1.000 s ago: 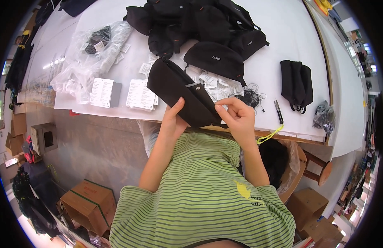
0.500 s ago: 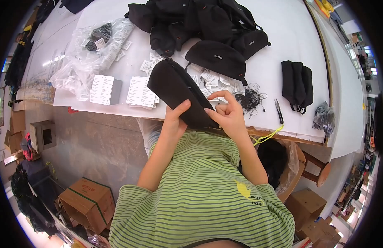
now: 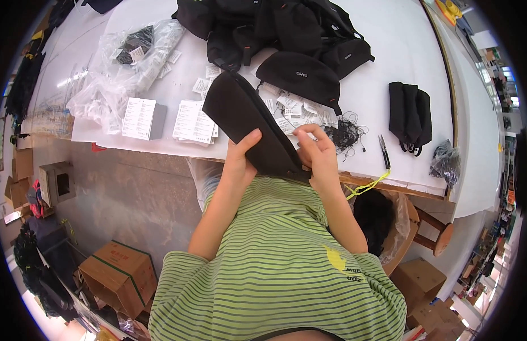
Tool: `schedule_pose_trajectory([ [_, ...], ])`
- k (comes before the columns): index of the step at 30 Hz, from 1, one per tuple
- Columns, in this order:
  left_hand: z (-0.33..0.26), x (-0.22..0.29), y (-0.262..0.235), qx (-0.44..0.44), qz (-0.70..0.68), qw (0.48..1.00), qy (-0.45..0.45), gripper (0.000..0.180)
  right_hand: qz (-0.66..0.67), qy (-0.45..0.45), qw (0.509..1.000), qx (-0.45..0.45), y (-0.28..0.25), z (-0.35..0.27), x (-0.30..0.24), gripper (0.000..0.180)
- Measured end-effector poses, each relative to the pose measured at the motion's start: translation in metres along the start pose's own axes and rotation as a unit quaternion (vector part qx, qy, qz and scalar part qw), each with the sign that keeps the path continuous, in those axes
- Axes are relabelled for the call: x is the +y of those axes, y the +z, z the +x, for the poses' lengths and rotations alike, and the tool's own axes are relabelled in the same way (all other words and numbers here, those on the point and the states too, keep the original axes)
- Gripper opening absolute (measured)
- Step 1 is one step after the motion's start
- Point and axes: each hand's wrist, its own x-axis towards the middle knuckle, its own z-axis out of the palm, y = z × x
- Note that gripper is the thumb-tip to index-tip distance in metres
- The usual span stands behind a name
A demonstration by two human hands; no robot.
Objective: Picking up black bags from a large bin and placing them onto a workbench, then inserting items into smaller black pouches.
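A long black zip pouch (image 3: 240,122) is held at a slant above the table's front edge, its zip side facing right. My left hand (image 3: 241,156) grips its lower left side, thumb on the front face and the other fingers behind. At the pouch's lower right end, my right hand (image 3: 322,156) is closed with fingers curled against the zip edge; whatever they pinch is hidden. Just beyond lie loose white labels (image 3: 297,111) and a tangle of thin black cords (image 3: 346,136). Another black pouch (image 3: 300,79) rests on part of the labels.
More black pouches (image 3: 286,28) are heaped at the back. Two stacks of printed cards (image 3: 141,118) (image 3: 192,122) stand left, near a clear plastic bag (image 3: 113,74). To the right are black-handled snips (image 3: 384,152) on a yellow cord, several folded black pouches (image 3: 410,116) and a small bag (image 3: 445,162).
My right hand's fingers have curled in further and its thumb has left the pouch's front face, turning toward the lower zip end. My left hand keeps its grip.
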Motion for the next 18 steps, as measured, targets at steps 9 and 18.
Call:
schedule_pose_trajectory([
  [9, -0.006, 0.008, 0.012, -0.038, 0.148, 0.988, 0.019, 0.043, 0.062, 0.003, 0.996, 0.062, -0.023, 0.005, 0.042, 0.012],
  [18, -0.012, 0.007, 0.024, -0.121, 0.263, 0.948, -0.131, 0.049, -0.09, -0.301, 0.949, 0.038, -0.01, 0.02, -0.039, 0.023],
])
